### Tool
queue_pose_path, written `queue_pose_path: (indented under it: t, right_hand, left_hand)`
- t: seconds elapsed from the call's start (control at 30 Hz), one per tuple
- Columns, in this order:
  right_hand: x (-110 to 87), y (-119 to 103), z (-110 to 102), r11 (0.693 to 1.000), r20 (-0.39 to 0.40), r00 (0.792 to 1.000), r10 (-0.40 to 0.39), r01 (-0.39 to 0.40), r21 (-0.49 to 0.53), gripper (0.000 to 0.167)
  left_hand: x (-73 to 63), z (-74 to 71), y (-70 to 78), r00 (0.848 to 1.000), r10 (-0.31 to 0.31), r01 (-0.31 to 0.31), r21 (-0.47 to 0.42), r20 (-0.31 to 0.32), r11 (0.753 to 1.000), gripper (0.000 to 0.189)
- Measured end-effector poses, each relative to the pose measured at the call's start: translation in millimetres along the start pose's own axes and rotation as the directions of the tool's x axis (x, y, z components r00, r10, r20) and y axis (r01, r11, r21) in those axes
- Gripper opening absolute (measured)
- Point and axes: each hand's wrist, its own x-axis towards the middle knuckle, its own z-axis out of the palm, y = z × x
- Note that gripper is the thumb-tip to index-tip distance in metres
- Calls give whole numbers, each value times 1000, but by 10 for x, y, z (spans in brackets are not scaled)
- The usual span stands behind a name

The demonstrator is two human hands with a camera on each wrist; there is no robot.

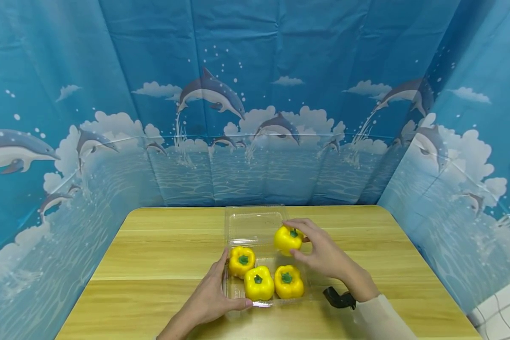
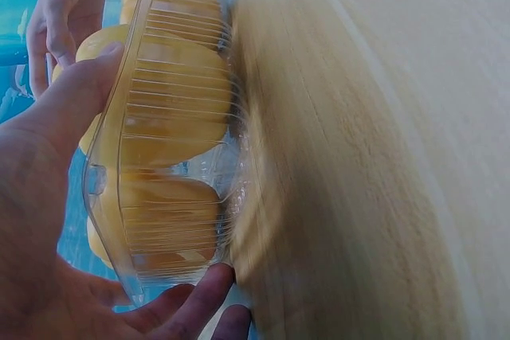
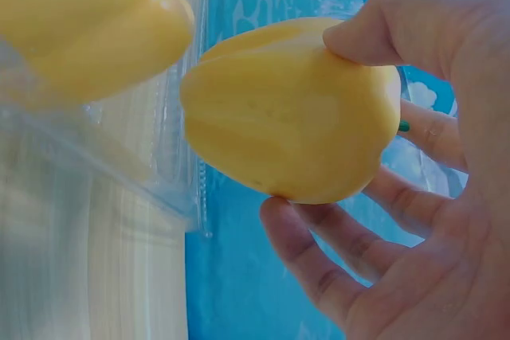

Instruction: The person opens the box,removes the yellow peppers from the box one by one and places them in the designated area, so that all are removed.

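My right hand [image 1: 323,252] grips a yellow bell pepper [image 1: 288,240] between thumb and fingers, above the back right of a clear plastic clamshell box [image 1: 261,304]. In the right wrist view this bell pepper [image 3: 291,109] lies on its side across the fingers, its green stem toward the palm. Three other yellow bell peppers sit in the box, stems up: one at back left [image 1: 242,261], one at front middle [image 1: 259,283], one at front right [image 1: 289,282]. With its thumb at the front rim and fingers along the left side, my left hand [image 1: 210,293] holds the box's corner.
The box's clear lid [image 1: 255,224] lies folded back toward the far table edge. A wooden table [image 1: 153,264] carries everything. Behind and beside it hangs a blue dolphin-print curtain [image 1: 255,156]. A black strap-like piece [image 1: 339,298] is at the right wrist.
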Motion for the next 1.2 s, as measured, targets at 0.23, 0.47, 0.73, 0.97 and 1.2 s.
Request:
queue_pose_path:
  t: [0.23, 0.47, 0.73, 0.97, 1.2]
  right_hand:
    - [-19, 78, -59, 1000, -26, 1000, 0, -1, -8, 76]
    - [-50, 166, -118, 1000, -53, 998, 21, -22, -18, 75]
    - [-111, 316, -163, 998, -87, 995, 43, -46, -32, 74]
    - [-152, 401, -200, 998, -109, 992, 61, -63, -11, 73]
    - [-176, 472, -235, 997, -117, 990, 75, -78, -20, 71]
  left_hand:
    - [8, 1, -9, 1000, 4, -4, 4, -3, 1000, 157]
    - [8, 9, -15, 1000, 6, -6, 5, -6, 1000, 156]
    - [3, 11, -12, 1000, 8, -8, 12, -4, 1000, 156]
    - [2, 6, -21, 1000, 15, -15, 12, -5, 1000, 156]
    - [3, 1, -22, 1000, 16, -16, 12, -9, 1000, 155]
